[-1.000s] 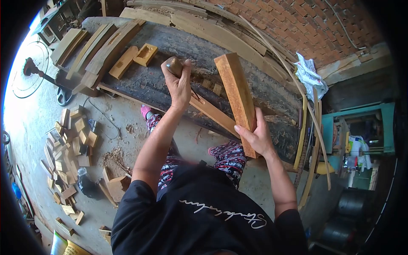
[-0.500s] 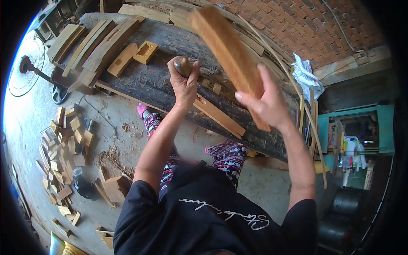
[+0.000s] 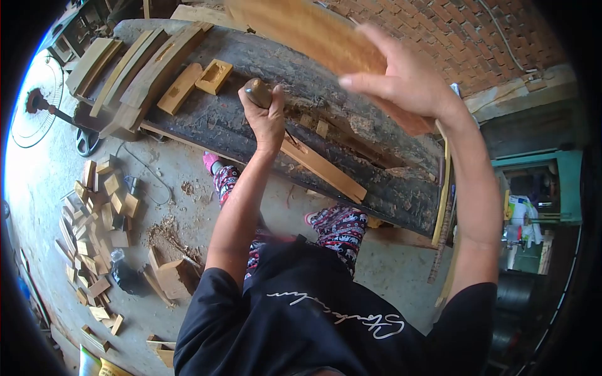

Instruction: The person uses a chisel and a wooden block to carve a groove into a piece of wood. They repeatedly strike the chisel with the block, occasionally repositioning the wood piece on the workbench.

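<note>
My left hand (image 3: 263, 127) is closed around the rounded wooden handle of a chisel (image 3: 258, 93), held upright. Below the fist, the dark blade reaches a cut near the upper end of a narrow wooden workpiece (image 3: 329, 174), which lies on the dark, rough bench. In my right hand (image 3: 414, 80) is a thick wooden block (image 3: 307, 34), gripped between thumb and fingers. It is raised well above the bench, apart from the chisel, and slightly blurred by motion.
A mortised block (image 3: 214, 76) and a longer wooden piece (image 3: 180, 89) lie on the dark bench (image 3: 401, 194). Curved boards (image 3: 164, 59) stand at its left end. Many offcuts (image 3: 94, 219) litter the floor beside a fan (image 3: 37, 100). A brick wall (image 3: 451, 37) rises behind.
My right hand has swung the wooden block up and away from the chisel, and the block now lies flatter across the view. My left hand still grips the chisel in nearly the same spot.
</note>
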Tool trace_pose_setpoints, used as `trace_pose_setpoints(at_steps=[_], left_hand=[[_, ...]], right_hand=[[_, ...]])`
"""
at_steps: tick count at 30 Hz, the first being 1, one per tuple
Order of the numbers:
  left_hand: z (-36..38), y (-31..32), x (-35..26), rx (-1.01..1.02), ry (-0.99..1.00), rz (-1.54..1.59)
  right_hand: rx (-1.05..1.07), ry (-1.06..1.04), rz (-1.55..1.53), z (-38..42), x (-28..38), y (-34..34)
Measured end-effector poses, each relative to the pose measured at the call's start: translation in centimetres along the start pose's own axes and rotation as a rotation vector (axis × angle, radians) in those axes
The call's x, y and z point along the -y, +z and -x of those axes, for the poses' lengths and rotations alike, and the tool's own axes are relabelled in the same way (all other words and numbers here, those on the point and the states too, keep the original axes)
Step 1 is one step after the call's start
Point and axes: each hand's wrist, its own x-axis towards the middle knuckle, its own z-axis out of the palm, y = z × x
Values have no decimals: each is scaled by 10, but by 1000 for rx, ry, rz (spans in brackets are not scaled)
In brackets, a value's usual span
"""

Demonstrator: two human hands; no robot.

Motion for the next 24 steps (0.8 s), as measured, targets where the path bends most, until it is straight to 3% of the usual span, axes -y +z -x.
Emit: trace_pose_setpoints(at_steps=[1, 3, 5, 6, 7, 9, 11, 13, 14, 15, 17, 18, 19, 21, 23, 24], left_hand=[[-3, 1, 0, 9, -14, 34], [-5, 1, 4, 1, 12, -13], [-8, 5, 8, -45, 174, 126], [-4, 2, 8, -66, 12, 127], [-3, 1, 8, -58, 14, 129], [-2, -2, 12, -29, -90, 103], [1, -3, 23, -23, -51, 58], [-1, 4, 16, -36, 66, 51], [2, 6, 9, -35, 78, 99], [1, 6, 10, -15, 134, 131], [6, 10, 24, -89, 37, 298], [6, 5, 16, -83, -25, 106], [10, 3, 14, -23, -119, 182], [10, 4, 24, -41, 8, 42], [11, 7, 30, -45, -11, 82], [11, 8, 28, -50, -8, 84]], right_hand=[[-123, -56, -94, 0, 10, 4], [-128, -140, -144, -5, -10, 36], [245, 69, 166, -10, -18, 39], [328, 123, 209, -17, -9, 32], [412, 180, 257, -24, 3, 20], [268, 62, 213, -28, 12, 4], [200, 95, 159, -24, 32, 12], [-206, -275, -100, -23, 21, 42], [-44, -152, -61, -18, 19, 47], [260, 2, 50, -20, 10, 46], [384, 179, 326, -17, 11, 43], [377, 182, 330, -15, 21, 33], [347, 220, 326, -12, 38, 14], [335, 273, 312, -1, 46, 12], [-64, 28, 188, 7, 36, 27], [-75, -52, 87, 4, 9, 49]])
